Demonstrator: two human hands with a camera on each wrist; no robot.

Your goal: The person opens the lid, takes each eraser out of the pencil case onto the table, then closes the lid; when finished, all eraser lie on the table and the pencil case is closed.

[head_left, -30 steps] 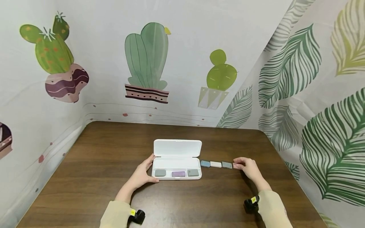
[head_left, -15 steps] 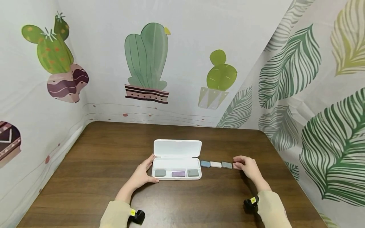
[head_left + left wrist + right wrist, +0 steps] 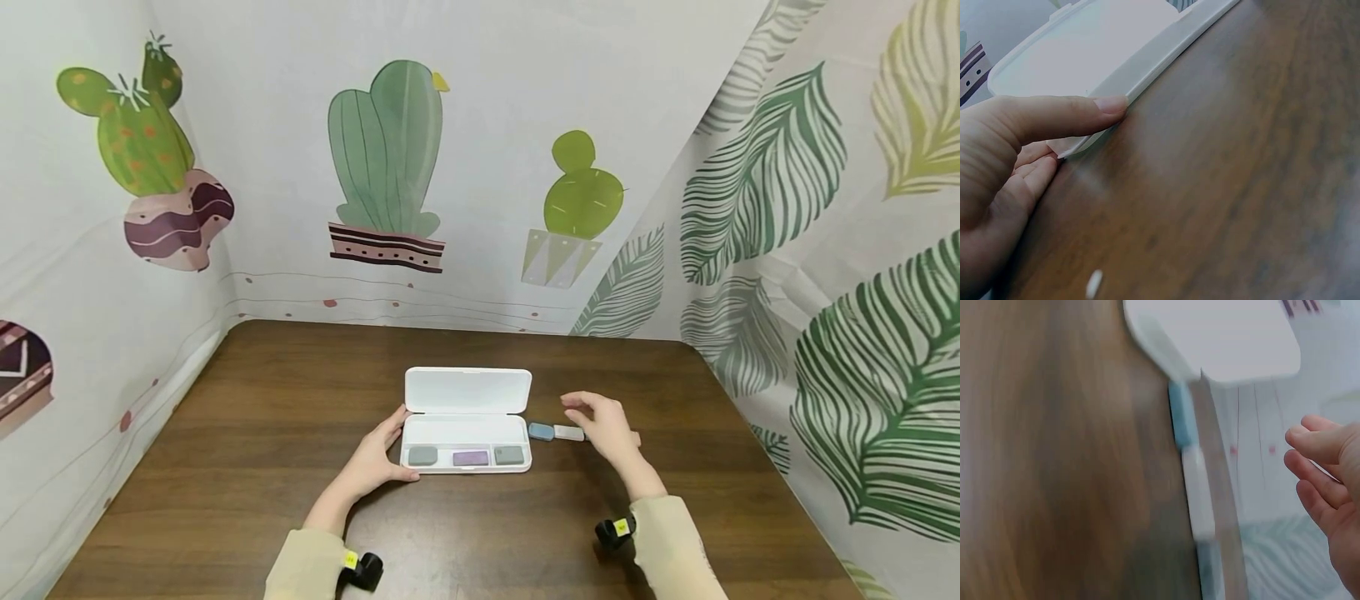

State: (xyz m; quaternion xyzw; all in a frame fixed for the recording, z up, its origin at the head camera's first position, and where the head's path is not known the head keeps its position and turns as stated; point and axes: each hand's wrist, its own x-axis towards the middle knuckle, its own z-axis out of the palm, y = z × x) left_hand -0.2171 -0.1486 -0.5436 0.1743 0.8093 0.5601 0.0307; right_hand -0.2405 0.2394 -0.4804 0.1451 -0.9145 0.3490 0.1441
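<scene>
A white pencil case (image 3: pixel 465 429) lies with its lid up on the table. My left hand (image 3: pixel 371 458) grips its left end, thumb (image 3: pixel 1107 107) along the front edge and fingers round the side. Inside it sit a grey block (image 3: pixel 422 456), a purple block (image 3: pixel 470 458) and another grey block (image 3: pixel 509 455), all eraser-like. From its right side runs a row: a blue block (image 3: pixel 541 432), a white block (image 3: pixel 568 433), a grey block (image 3: pixel 1211 569) and a pink block (image 3: pixel 636 437). Over this row is my right hand (image 3: pixel 606 425), loosely bent and holding nothing, covering most of the grey one in the head view.
The brown wooden table (image 3: pixel 480 533) reaches back to a wall cloth (image 3: pixel 495 150) printed with cacti and leaves. A black wrist camera (image 3: pixel 367 572) is on the left wrist, and another black camera (image 3: pixel 615 533) on the right.
My right hand has let go of the pink block and moved left over the row. The left hand and the pencil case stay where they were.
</scene>
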